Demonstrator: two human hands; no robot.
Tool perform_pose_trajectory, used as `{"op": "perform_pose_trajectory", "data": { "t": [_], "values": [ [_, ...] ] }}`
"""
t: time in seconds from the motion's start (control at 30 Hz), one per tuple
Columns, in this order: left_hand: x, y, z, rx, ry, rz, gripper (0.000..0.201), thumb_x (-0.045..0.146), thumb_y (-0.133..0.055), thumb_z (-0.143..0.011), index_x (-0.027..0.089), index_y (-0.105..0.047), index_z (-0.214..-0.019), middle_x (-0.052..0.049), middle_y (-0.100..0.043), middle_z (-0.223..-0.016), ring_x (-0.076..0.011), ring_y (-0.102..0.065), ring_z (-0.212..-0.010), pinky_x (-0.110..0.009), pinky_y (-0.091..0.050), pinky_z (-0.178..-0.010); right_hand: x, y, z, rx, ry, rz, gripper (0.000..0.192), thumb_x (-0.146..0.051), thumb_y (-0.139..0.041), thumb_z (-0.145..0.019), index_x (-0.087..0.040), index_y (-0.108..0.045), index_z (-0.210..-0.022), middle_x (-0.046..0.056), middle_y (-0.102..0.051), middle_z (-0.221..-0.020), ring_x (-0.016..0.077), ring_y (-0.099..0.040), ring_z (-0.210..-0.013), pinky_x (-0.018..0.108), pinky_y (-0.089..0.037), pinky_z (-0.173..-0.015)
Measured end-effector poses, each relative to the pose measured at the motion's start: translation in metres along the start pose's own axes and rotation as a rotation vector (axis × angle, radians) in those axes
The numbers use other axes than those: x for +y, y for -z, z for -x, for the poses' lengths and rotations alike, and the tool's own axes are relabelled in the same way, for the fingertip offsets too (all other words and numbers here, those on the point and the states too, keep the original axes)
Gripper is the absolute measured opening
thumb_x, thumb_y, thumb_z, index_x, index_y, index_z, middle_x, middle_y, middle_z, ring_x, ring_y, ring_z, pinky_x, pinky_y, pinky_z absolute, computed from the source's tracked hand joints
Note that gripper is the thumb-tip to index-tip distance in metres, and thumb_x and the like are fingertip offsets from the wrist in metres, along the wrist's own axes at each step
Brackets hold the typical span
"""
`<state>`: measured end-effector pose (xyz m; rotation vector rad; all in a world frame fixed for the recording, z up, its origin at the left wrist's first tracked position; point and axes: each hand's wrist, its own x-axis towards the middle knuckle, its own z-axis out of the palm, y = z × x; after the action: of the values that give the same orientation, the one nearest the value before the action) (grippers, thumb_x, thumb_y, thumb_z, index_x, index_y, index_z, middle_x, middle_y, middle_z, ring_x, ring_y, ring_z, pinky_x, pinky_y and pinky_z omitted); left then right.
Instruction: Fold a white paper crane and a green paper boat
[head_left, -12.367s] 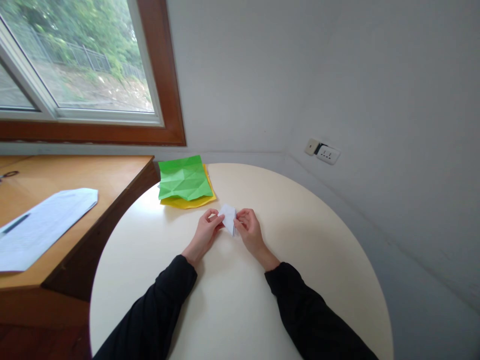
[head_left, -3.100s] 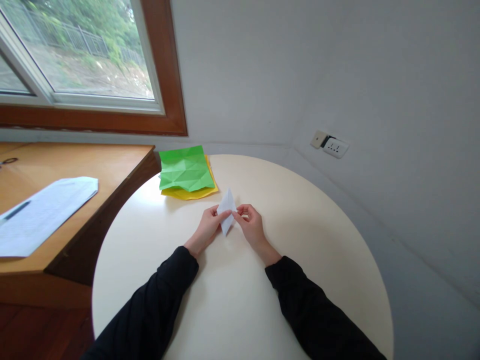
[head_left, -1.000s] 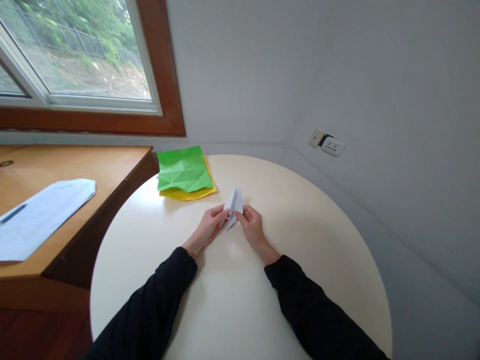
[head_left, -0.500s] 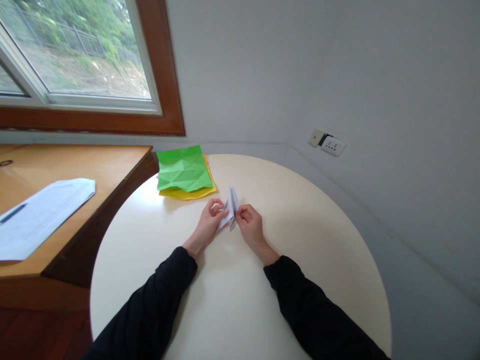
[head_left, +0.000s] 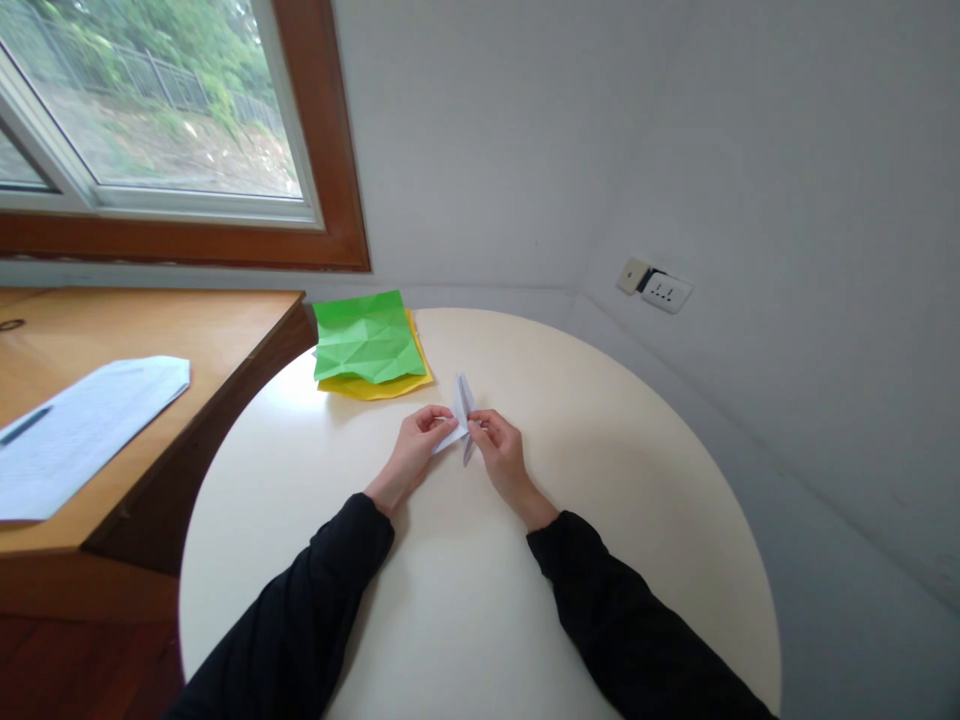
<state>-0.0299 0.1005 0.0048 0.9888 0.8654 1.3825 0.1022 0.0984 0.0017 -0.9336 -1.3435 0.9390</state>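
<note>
A small piece of folded white paper with pointed ends is held between my two hands, over the middle of the round white table. My left hand pinches its left flap between thumb and fingers. On the other side, my right hand is closed on the right part of the paper, thumb and fingertips at its middle. One narrow point sticks up away from me, and another hangs down between the hands. The fingertips hide some of the folds.
Creased green paper lies over yellow paper at the table's far left. A wooden desk on the left carries white sheets and a pen. Walls, a window and a wall socket stand behind.
The paper has shifted slightly in the fingers: its left flap sits flatter and its lower point has swung a little right. Both hands stay almost in place.
</note>
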Motion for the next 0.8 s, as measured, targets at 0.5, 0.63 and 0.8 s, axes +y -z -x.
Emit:
{"op": "perform_pose_trajectory", "data": {
  "t": [0.5, 0.63, 0.8],
  "values": [
    [-0.0012, 0.0003, -0.0001, 0.033, -0.071, -0.099, 0.023, 0.033, -0.075, -0.063, 0.015, -0.063, -0.069, 0.002, -0.057, -0.063, -0.0086, -0.049, -0.058, -0.02, -0.037, -0.056, -0.0004, 0.0009, 0.0003, -0.065, 0.044, -0.016, 0.015, -0.031, -0.061, -0.073, -0.02, -0.067, -0.082, 0.004, -0.061, -0.085, 0.0167, -0.061, -0.075, 0.028, -0.05, -0.063],
    [-0.0001, -0.0004, 0.0004, 0.035, -0.093, -0.124, 0.024, 0.035, -0.074, -0.064, 0.015, -0.06, -0.067, 0.003, -0.054, -0.061, -0.008, -0.047, -0.056, -0.02, -0.035, -0.054, 0.0004, 0.0007, 0.001, -0.085, 0.048, -0.026, 0.017, -0.031, -0.062, -0.073, -0.02, -0.068, -0.085, 0.004, -0.061, -0.088, 0.0169, -0.061, -0.078, 0.028, -0.051, -0.064],
    [-0.0005, -0.0013, 0.0008, 0.045, -0.135, -0.185, 0.023, 0.034, -0.072, -0.066, 0.016, -0.057, -0.065, 0.003, -0.055, -0.061, -0.0096, -0.047, -0.058, -0.021, -0.036, -0.056, -0.0005, -0.0003, 0.0014, -0.088, 0.06, -0.026, 0.017, -0.032, -0.061, -0.075, -0.02, -0.068, -0.084, 0.004, -0.062, -0.086, 0.0171, -0.061, -0.077, 0.028, -0.051, -0.063]
  ]
}}
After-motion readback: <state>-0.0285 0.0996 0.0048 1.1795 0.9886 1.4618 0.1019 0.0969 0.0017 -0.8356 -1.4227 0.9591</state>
